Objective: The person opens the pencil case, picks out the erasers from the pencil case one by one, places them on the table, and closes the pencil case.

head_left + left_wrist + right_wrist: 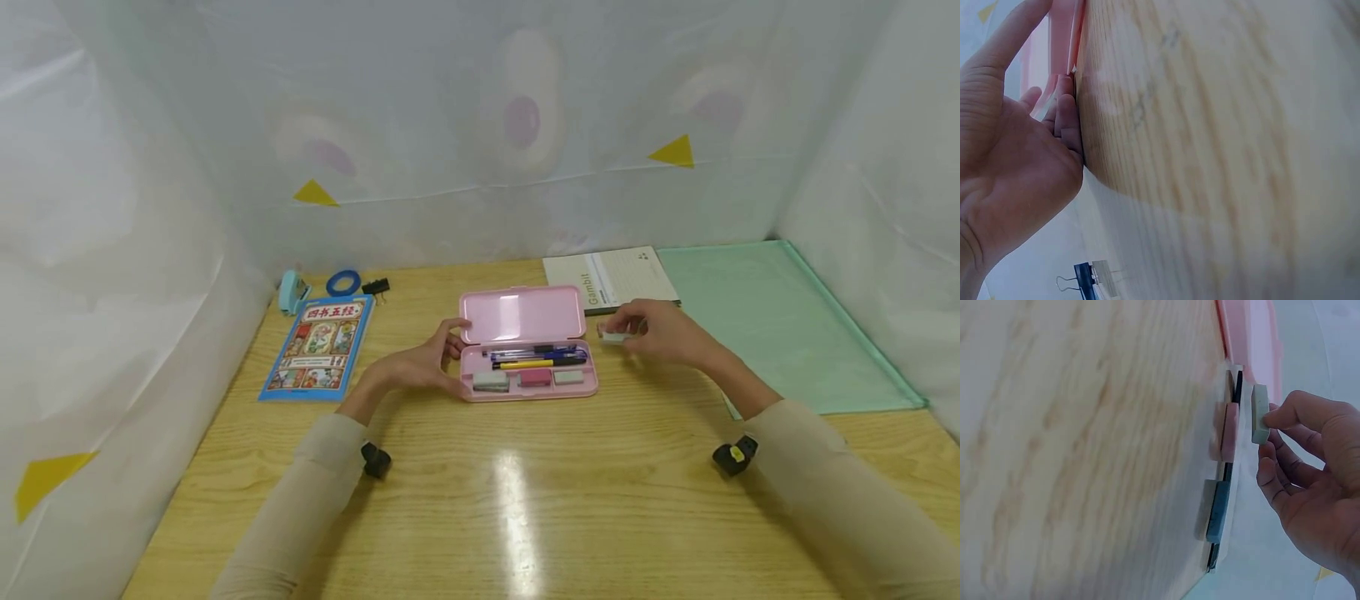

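An open pink pencil case (pixel 525 321) lies at the middle of the wooden table (pixel 480 500). Its tray holds pens (pixel 536 357) and three erasers (pixel 535 377). My left hand (pixel 431 360) holds the case's left end, thumb at the lid corner and fingers at the tray; the left wrist view shows the fingers (pixel 1066 128) against the pink edge (pixel 1063 37). My right hand (pixel 660 331), just right of the case, pinches a small pale eraser (pixel 615 337) (pixel 1260 414) between thumb and fingers. In the right wrist view a pink eraser (pixel 1230 431) and a blue-grey eraser (pixel 1217 512) lie beside that hand (pixel 1310 481).
A blue picture book (pixel 318 346) lies left of the case, with a light blue stapler (pixel 292 292), a blue tape roll (pixel 342 282) and a black binder clip (pixel 377 287) behind it. A Gambit notebook (pixel 611 277) and a green mat (pixel 780 325) lie at right. White sheeting walls the table.
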`<state>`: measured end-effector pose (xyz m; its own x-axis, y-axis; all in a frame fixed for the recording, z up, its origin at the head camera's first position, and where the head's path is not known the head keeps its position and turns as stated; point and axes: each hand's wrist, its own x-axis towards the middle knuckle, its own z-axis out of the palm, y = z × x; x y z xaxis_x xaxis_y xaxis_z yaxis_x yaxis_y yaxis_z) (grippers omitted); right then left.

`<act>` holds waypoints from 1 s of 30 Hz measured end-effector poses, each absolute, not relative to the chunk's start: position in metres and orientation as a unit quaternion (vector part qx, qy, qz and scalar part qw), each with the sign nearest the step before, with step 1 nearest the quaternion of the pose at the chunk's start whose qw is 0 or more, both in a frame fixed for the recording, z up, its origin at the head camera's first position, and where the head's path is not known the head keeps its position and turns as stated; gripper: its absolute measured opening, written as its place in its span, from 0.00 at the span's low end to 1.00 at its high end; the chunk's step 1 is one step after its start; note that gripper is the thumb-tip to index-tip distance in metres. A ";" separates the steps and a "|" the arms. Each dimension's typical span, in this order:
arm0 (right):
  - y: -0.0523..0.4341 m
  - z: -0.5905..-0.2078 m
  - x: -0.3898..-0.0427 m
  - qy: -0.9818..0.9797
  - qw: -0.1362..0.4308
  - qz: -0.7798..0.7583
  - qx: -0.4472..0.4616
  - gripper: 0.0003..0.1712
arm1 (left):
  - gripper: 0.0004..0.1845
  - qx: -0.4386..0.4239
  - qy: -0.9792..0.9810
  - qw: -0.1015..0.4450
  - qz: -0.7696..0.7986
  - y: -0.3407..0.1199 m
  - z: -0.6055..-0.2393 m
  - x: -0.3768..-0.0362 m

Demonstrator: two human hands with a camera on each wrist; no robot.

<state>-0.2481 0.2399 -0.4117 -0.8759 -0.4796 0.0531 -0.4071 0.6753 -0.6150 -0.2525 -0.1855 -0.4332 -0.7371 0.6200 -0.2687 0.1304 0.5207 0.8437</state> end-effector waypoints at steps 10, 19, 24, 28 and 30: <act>0.242 -0.421 -0.248 0.902 0.091 -0.340 -0.251 0.15 | 0.59 0.226 0.827 0.282 0.430 -0.184 -0.436 -0.250; 0.241 -0.417 -0.246 0.894 0.080 -0.354 -0.262 0.16 | 0.59 0.228 0.829 0.279 0.427 -0.186 -0.438 -0.253; 0.230 -0.414 -0.240 0.887 0.075 -0.363 -0.275 0.16 | 0.59 0.229 0.831 0.277 0.425 -0.185 -0.437 -0.254; 0.216 -0.412 -0.232 0.877 0.082 -0.373 -0.291 0.15 | 0.59 0.224 0.833 0.278 0.423 -0.184 -0.436 -0.253; 0.209 -0.412 -0.228 0.871 0.086 -0.378 -0.302 0.15 | 0.59 0.222 0.833 0.279 0.423 -0.184 -0.435 -0.252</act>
<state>-0.2283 0.2088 -0.4121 -0.8032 -0.5905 0.0786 -0.4611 0.5328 -0.7096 -0.2524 -0.1842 -0.4355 -0.7457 0.6060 -0.2769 0.1339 0.5435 0.8287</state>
